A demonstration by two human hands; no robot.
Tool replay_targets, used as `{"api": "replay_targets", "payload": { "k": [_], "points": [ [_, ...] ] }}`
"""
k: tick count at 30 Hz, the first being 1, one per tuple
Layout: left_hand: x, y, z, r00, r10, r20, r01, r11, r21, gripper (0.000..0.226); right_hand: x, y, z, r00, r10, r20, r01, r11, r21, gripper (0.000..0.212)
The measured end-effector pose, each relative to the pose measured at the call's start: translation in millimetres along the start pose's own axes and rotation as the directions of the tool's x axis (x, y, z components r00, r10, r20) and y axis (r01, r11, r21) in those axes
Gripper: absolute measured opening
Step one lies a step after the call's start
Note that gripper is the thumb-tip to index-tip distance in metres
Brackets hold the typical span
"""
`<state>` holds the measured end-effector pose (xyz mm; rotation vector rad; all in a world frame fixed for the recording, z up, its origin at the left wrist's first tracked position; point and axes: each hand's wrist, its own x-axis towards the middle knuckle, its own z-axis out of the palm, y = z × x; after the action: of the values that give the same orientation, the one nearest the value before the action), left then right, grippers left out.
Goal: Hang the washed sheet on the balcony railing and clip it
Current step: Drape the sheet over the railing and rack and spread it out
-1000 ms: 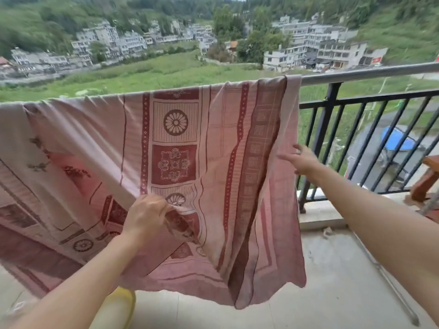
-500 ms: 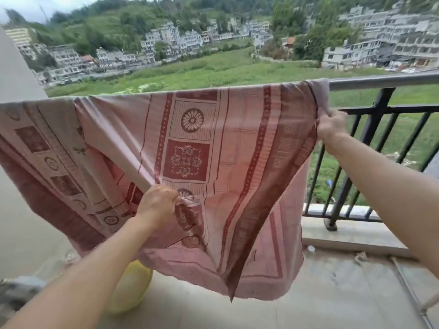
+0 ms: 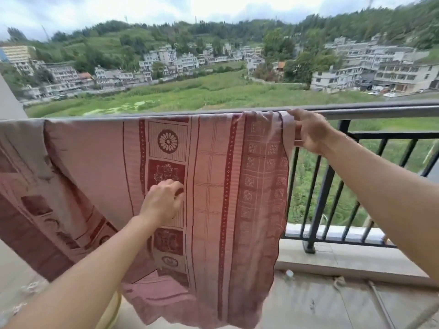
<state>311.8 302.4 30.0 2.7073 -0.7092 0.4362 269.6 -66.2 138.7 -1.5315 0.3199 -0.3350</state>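
Observation:
A pink and dark red patterned sheet [image 3: 213, 176] hangs draped over the balcony railing's grey top rail [image 3: 380, 111], covering it from the left edge to just right of centre. My right hand [image 3: 308, 131] grips the sheet's right edge at the rail, fingers curled around the cloth. My left hand [image 3: 164, 200] rests against the hanging front of the sheet at mid height, fingers bent and pinching the fabric. The sheet's lower edge hangs close to the floor. No clip is visible.
Black vertical bars [image 3: 323, 198] stand under the bare right part of the rail, on a concrete kerb [image 3: 344, 257]. A yellow tub [image 3: 111, 312] peeks out below the sheet at my left forearm. A thin rod [image 3: 380, 302] lies on the floor at right.
My right hand rose from beside the sheet to the rail and took hold of its right edge. My left hand moved up and right across the sheet, whose folds now hang flatter.

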Motion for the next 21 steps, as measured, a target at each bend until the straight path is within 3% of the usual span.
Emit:
{"api": "replay_targets", "payload": {
  "k": [2,4,7,14,16,18,21],
  "points": [
    [26,18,-13,0.995,0.036,-0.093,-0.039,0.998,-0.04,0.024,6,-8,13,1.0,-0.022,-0.017,0.021,0.998,-0.064,0.038],
    [51,32,-27,0.979,0.075,-0.19,-0.085,0.995,-0.044,0.022,16,-9,19,0.974,-0.122,-0.19,0.098,0.986,-0.132,0.018],
    [85,47,-45,0.943,0.125,-0.307,-0.131,0.991,0.001,0.024,27,-15,1,0.884,-0.225,-0.411,0.186,0.973,-0.133,0.032],
    [152,91,-53,0.887,0.221,-0.405,-0.218,0.975,0.055,0.058,-10,-61,-58,0.629,-0.55,-0.55,0.448,0.834,-0.322,0.035],
    [165,102,-46,0.876,0.253,-0.412,-0.253,0.966,0.054,0.067,-22,-46,-84,0.58,-0.545,-0.605,0.404,0.838,-0.368,0.036],
    [172,109,-33,0.853,0.292,-0.434,-0.294,0.954,0.064,0.056,-35,-14,-109,0.563,-0.493,-0.664,0.251,0.867,-0.432,0.04],
    [163,116,-10,0.805,0.382,-0.453,-0.459,0.886,-0.07,0.021,-46,41,-132,0.661,-0.358,-0.66,-0.037,0.862,-0.506,0.039]
  ]
}}
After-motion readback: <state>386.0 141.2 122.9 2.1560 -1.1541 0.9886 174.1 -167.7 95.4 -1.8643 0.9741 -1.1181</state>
